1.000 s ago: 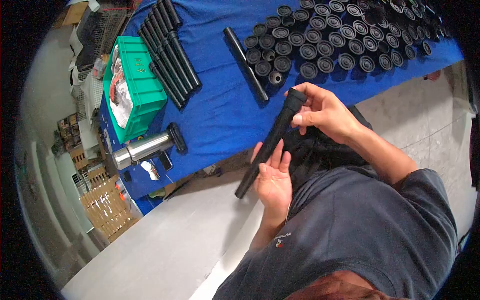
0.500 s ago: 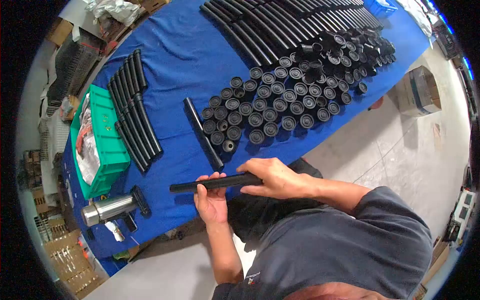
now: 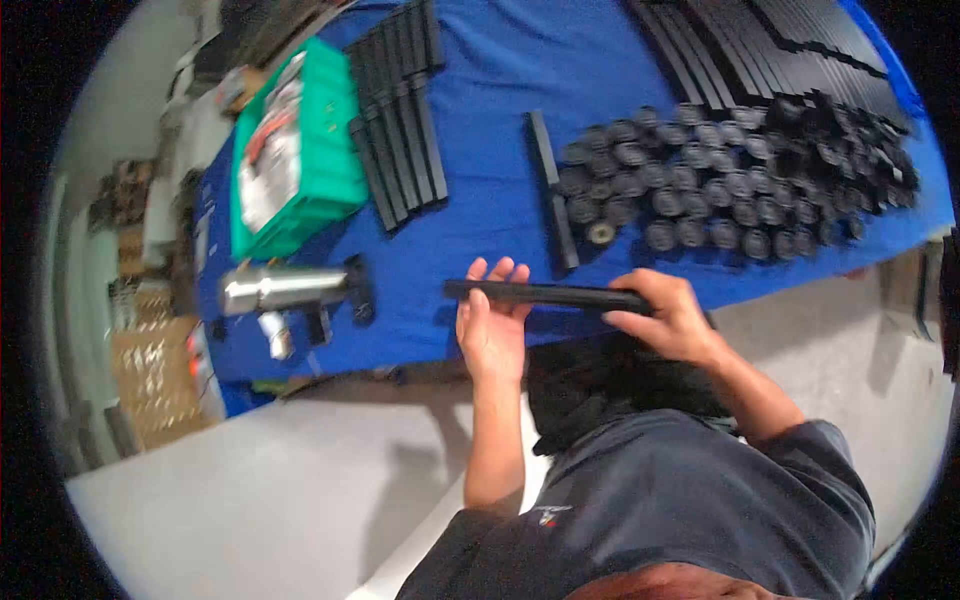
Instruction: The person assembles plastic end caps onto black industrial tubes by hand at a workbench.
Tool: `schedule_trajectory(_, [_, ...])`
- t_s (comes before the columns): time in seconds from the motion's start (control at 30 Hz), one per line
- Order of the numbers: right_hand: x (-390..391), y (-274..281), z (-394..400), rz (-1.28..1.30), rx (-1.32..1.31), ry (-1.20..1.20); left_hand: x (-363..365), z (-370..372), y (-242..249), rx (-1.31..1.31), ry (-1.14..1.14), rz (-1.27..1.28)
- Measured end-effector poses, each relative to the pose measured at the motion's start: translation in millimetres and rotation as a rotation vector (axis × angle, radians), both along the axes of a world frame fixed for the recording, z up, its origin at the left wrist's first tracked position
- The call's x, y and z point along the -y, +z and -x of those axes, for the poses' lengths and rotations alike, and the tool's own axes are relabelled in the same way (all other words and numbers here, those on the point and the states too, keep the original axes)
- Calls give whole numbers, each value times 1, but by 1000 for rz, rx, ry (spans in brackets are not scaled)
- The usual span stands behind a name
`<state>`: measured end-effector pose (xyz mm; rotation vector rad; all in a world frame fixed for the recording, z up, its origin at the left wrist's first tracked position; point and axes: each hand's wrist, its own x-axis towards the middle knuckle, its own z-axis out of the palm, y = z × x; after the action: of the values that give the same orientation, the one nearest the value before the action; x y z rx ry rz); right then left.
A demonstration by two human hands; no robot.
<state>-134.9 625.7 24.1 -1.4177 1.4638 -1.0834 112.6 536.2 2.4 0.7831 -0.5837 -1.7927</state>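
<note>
A black tube (image 3: 560,295) lies level between my two hands, above the front part of the blue cloth. My left hand (image 3: 493,325) holds it near its left end, palm up, with the thumb across the front and the fingertips behind. Around its right end my right hand (image 3: 662,312) is wrapped. Another black tube (image 3: 552,190) rests on the cloth just beyond, left of many round black caps (image 3: 692,232). One pale ring-like piece (image 3: 600,233) sits at the near left edge of the caps. The view is smeared by motion.
On the blue cloth (image 3: 490,90) stand a green crate (image 3: 335,165) with wrapped items and a silver cylindrical tool (image 3: 285,290) with a black end. Black tubes (image 3: 410,130) lie beside the crate. More long tubes (image 3: 790,50) fill the back right.
The camera view has turned, so the table's things appear further right and higher. The held tube now looks more level and remains between both hands.
</note>
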Motion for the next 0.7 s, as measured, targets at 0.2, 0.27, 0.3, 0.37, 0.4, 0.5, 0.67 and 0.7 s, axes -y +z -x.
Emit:
schedule_trajectory(0.2, [5, -2, 10, 26, 35, 111, 20, -35, 60, 1354, 68, 989])
schedule_trajectory(0.27, [4, -4, 12, 32, 63, 152, 11, -8, 87, 1491, -362, 1391])
schedule_trajectory(0.3, [5, -5, 13, 40, 83, 169, 5, 2, 88, 1480, -497, 1413])
schedule_trajectory(0.37, [6, -5, 18, 48, 116, 199, -4, 16, 83, 1412, -685, 1389])
schedule_trajectory(0.4, [5, -5, 21, 44, 129, 213, -4, 16, 79, 1415, -697, 1380])
schedule_trajectory(0.5, [3, -6, 20, 108, 185, 164, 3, 17, 79, 1389, -700, 1365])
schedule_trajectory(0.67, [2, -3, 20, -86, 546, 90, 53, 13, 102, 1406, -311, 1109])
schedule_trajectory(0.7, [3, -9, 22, -84, 523, 126, 68, 16, 110, 1492, -211, 1055])
